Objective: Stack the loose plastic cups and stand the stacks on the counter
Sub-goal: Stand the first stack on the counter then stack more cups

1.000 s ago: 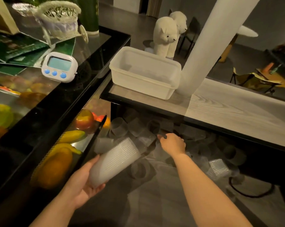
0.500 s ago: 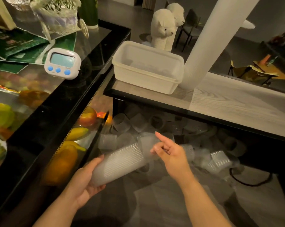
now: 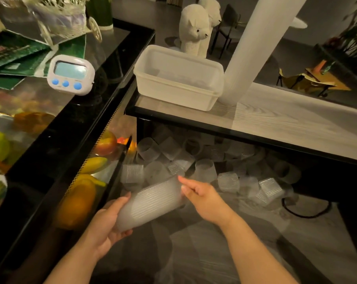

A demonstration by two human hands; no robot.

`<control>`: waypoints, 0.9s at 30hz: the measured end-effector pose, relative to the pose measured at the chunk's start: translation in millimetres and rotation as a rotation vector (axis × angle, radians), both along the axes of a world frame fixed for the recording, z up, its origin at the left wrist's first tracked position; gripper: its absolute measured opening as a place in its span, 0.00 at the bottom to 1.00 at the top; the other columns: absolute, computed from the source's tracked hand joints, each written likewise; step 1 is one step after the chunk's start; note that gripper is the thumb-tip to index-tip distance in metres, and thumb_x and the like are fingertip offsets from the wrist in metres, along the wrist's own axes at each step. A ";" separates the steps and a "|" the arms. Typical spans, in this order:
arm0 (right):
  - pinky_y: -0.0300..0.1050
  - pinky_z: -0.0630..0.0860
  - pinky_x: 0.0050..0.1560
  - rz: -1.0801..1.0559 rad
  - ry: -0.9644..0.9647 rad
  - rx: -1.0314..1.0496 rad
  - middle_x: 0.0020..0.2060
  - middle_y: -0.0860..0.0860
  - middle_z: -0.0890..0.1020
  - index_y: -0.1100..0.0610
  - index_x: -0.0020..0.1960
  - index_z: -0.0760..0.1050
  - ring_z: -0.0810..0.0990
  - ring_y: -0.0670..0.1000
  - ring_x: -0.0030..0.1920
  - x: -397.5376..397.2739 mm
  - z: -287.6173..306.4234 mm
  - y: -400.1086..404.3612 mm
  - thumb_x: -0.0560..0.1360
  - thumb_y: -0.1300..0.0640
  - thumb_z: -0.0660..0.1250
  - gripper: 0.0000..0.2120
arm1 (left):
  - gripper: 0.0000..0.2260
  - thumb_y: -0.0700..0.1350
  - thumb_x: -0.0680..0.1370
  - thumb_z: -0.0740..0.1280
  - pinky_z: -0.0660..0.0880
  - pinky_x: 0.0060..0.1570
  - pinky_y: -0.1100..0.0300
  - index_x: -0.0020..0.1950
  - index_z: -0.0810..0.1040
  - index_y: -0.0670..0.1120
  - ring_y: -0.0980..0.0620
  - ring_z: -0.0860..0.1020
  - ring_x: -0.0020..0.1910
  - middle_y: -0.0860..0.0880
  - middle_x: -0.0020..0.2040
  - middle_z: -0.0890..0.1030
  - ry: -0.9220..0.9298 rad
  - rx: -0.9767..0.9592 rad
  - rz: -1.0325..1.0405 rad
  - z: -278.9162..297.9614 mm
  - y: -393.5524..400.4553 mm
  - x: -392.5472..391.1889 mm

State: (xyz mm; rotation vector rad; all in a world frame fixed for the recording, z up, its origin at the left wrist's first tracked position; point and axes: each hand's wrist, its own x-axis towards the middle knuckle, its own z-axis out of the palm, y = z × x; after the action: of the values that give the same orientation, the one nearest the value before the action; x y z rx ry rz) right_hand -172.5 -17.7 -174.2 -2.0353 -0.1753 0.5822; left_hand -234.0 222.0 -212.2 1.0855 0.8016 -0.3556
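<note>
- The left hand [image 3: 107, 224] is gripping the closed end of the cup stack [image 3: 151, 201], fingers curled round it.
- The right hand [image 3: 202, 195] is at the stack's open end, fingers curled at the rim; whether it is pinching a cup, I cannot tell.
- The stack is lying tilted, its long axis pointing up and right.
- Loose cups [image 3: 206, 169] are lying just beyond the stack, under the desk [image 3: 296, 121], nearer the right hand.

Left hand [image 3: 106, 224] palm-up with curled grip, right hand [image 3: 202, 196] fingers bent, both forearms extended forward
</note>
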 end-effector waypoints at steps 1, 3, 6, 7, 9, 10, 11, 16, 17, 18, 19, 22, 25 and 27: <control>0.30 0.64 0.67 0.046 0.028 -0.022 0.65 0.44 0.77 0.51 0.75 0.64 0.72 0.39 0.66 -1.3 -3.0 3.6 0.83 0.50 0.58 0.22 | 0.10 0.52 0.78 0.68 0.74 0.38 0.52 0.56 0.79 0.51 0.41 0.77 0.49 0.42 0.56 0.78 0.009 0.019 0.004 -0.6 -0.3 -0.6; 0.37 0.63 0.70 0.128 0.101 -0.044 0.70 0.41 0.72 0.46 0.76 0.63 0.68 0.38 0.69 -2.5 -8.7 10.6 0.81 0.40 0.55 0.25 | 0.09 0.52 0.77 0.69 0.73 0.38 0.52 0.54 0.79 0.50 0.42 0.78 0.47 0.42 0.53 0.78 0.028 0.057 0.031 -3.6 -0.8 -1.8; 0.33 0.67 0.61 0.013 0.124 0.029 0.62 0.39 0.75 0.40 0.71 0.68 0.73 0.40 0.62 7.6 -13.9 16.0 0.81 0.42 0.57 0.19 | 0.11 0.52 0.76 0.70 0.75 0.39 0.51 0.54 0.78 0.48 0.41 0.78 0.49 0.42 0.54 0.77 0.029 0.074 0.066 -7.2 -0.5 -0.5; 0.32 0.70 0.55 -0.135 0.039 -0.008 0.60 0.41 0.77 0.37 0.68 0.69 0.76 0.43 0.58 15.3 -17.3 13.6 0.81 0.46 0.59 0.16 | 0.13 0.53 0.76 0.71 0.75 0.40 0.51 0.55 0.78 0.48 0.40 0.78 0.50 0.42 0.55 0.77 0.031 0.071 0.077 -8.9 0.6 0.6; 0.36 0.73 0.54 -0.430 -0.164 -0.286 0.64 0.47 0.72 0.41 0.71 0.68 0.77 0.49 0.57 35.9 -24.3 -1.2 0.79 0.53 0.64 0.21 | 0.18 0.54 0.74 0.72 0.76 0.40 0.50 0.59 0.77 0.47 0.39 0.78 0.53 0.41 0.57 0.78 0.042 0.054 0.106 -12.0 2.8 2.1; 0.43 0.74 0.57 -0.515 -0.184 -0.448 0.67 0.49 0.69 0.43 0.73 0.65 0.76 0.52 0.60 45.6 -27.2 -11.6 0.78 0.54 0.65 0.25 | 0.20 0.55 0.74 0.72 0.76 0.40 0.50 0.61 0.76 0.47 0.38 0.78 0.54 0.40 0.57 0.78 0.048 0.043 0.120 -13.1 3.6 1.9; 0.48 0.73 0.60 -0.545 -0.153 -0.574 0.70 0.52 0.67 0.46 0.74 0.62 0.74 0.56 0.63 54.1 -31.7 -22.9 0.77 0.53 0.66 0.28 | 0.21 0.55 0.74 0.72 0.76 0.39 0.51 0.62 0.76 0.47 0.38 0.78 0.54 0.40 0.57 0.78 0.053 0.035 0.128 -14.0 3.8 2.1; 0.55 0.70 0.65 -0.424 -0.115 -0.866 0.61 0.59 0.78 0.57 0.70 0.65 0.74 0.60 0.64 75.2 -48.9 -46.5 0.74 0.44 0.70 0.31 | 0.23 0.56 0.72 0.73 0.77 0.42 0.48 0.62 0.76 0.48 0.38 0.78 0.56 0.41 0.59 0.77 0.065 0.042 0.110 -14.6 6.2 -0.4; 0.55 0.70 0.66 -0.422 -0.139 -0.861 0.59 0.58 0.79 0.57 0.69 0.67 0.75 0.60 0.63 77.9 -52.3 -48.7 0.73 0.44 0.70 0.29 | 0.22 0.55 0.72 0.73 0.77 0.42 0.48 0.62 0.76 0.48 0.38 0.78 0.56 0.41 0.59 0.77 0.068 0.041 0.109 -13.0 5.4 0.1; 0.56 0.71 0.66 -0.425 -0.152 -0.827 0.57 0.58 0.80 0.56 0.67 0.69 0.76 0.59 0.62 81.0 -57.3 -51.2 0.73 0.44 0.71 0.29 | 0.22 0.55 0.73 0.73 0.77 0.41 0.49 0.62 0.76 0.47 0.38 0.78 0.55 0.40 0.58 0.77 0.070 0.040 0.113 -11.7 5.0 0.7; 0.56 0.72 0.65 -0.429 -0.158 -0.784 0.56 0.57 0.81 0.56 0.66 0.71 0.77 0.59 0.60 83.5 -62.0 -53.3 0.72 0.44 0.72 0.28 | 0.21 0.54 0.74 0.72 0.77 0.41 0.49 0.62 0.76 0.47 0.38 0.78 0.55 0.40 0.58 0.77 0.069 0.040 0.117 -10.0 4.8 1.4; 0.53 0.77 0.59 -0.431 -0.180 -0.705 0.55 0.54 0.82 0.54 0.64 0.73 0.79 0.57 0.57 85.9 -72.8 -57.2 0.70 0.43 0.73 0.28 | 0.21 0.54 0.73 0.72 0.76 0.39 0.50 0.62 0.76 0.47 0.39 0.78 0.54 0.40 0.57 0.77 0.055 0.037 0.110 -9.1 5.2 2.9; 0.46 0.77 0.50 -0.515 -0.227 -0.560 0.53 0.51 0.81 0.53 0.64 0.72 0.80 0.55 0.53 79.4 -71.0 -61.5 0.72 0.47 0.73 0.24 | 0.19 0.53 0.75 0.72 0.76 0.38 0.51 0.62 0.77 0.47 0.40 0.77 0.53 0.42 0.56 0.77 0.057 0.063 0.097 -9.7 3.2 2.6; 0.44 0.75 0.50 -0.613 -0.244 -0.344 0.51 0.46 0.79 0.51 0.62 0.72 0.79 0.50 0.52 72.2 -63.3 -64.5 0.72 0.49 0.74 0.21 | 0.17 0.52 0.75 0.71 0.76 0.38 0.51 0.62 0.77 0.47 0.41 0.77 0.52 0.43 0.55 0.78 0.050 0.073 0.093 -8.8 0.9 6.1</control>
State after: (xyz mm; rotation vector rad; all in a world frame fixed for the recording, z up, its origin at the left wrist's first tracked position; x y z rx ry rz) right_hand -100.3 -82.2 -237.6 -2.3315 0.4241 -0.0265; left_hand -227.9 222.9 -221.0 1.1066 0.9117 -0.2780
